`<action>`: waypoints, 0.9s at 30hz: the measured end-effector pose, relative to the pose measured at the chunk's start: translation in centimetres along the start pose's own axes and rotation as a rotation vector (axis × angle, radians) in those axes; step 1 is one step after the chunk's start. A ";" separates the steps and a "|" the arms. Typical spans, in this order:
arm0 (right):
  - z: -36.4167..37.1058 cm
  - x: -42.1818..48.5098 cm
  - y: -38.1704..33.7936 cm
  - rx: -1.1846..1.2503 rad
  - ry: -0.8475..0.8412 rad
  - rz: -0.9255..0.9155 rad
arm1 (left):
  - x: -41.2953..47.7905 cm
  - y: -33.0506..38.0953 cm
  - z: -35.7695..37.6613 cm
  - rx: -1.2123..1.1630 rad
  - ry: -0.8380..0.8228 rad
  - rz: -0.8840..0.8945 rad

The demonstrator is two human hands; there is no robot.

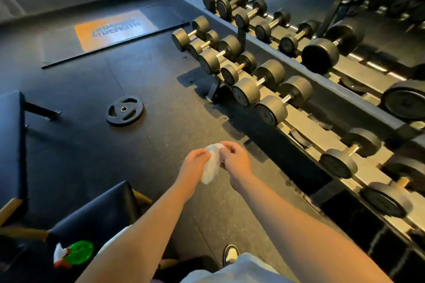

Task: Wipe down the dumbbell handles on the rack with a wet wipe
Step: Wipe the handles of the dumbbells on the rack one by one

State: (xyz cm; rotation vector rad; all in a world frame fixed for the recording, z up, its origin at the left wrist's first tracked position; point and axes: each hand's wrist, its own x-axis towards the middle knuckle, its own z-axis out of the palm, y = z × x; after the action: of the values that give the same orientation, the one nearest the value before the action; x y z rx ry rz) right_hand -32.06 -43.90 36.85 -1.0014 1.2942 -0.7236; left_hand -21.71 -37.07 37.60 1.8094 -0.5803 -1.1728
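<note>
- Both hands are busy with the wet wipe (212, 167). The left hand (195, 162) grips one side and the right hand (235, 159) pinches its upper edge, with the crumpled white sheet hanging between them.
- The wipe is held over the dark floor, near the rack (305, 131) but touching none of it.
- Judging by this, the person seems to be unfolding or readying the wipe. No contact with any of the dumbbell handles (286, 98) shows, so the wiping itself looks wholly or mostly ahead.
- No handle looks wet or streaked, though the light is too dim to be sure.
- The rack holds black round-headed dumbbells in rows, and several cradles on the nearer stretch stand vacant.
- A translucent green lid (79, 252), with something white and red beside it, lies at the lower left on a dark padded seat. It may belong to a wipe pack, but what is inside cannot be seen.
- A weight plate (125, 111) lies flat on the floor, well apart from the rack.
</note>
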 end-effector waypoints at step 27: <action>22.9 33.5 -18.8 -0.084 -0.037 -0.064 | 40.5 20.4 -13.3 0.094 0.124 0.322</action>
State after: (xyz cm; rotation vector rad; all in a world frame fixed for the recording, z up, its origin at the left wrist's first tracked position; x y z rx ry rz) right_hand -2.26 -77.12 38.96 -1.1235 1.2736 -0.7004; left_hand 9.74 -72.31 37.87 1.7719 -0.8306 -0.8226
